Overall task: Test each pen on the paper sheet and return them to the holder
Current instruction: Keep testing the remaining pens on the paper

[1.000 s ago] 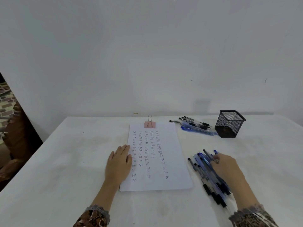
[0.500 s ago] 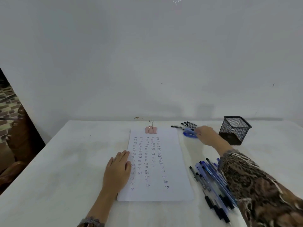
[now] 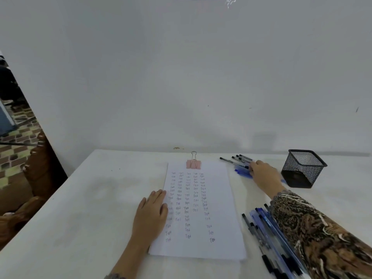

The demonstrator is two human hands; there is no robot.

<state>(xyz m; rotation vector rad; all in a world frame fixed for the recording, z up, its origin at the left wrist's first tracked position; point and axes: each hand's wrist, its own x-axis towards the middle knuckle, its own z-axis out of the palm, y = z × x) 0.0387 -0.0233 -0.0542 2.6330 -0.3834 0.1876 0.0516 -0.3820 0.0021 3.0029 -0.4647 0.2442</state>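
In the head view, the right hand has been moved away from the near pile of pens. It is now laid on the far group of pens, just beside the mesh holder. Whether its fingers are closed on a pen cannot be told. The paper sheet is pressed flat by the left hand, fingers straight and together. It is judged that tested pens are being gathered for the holder.
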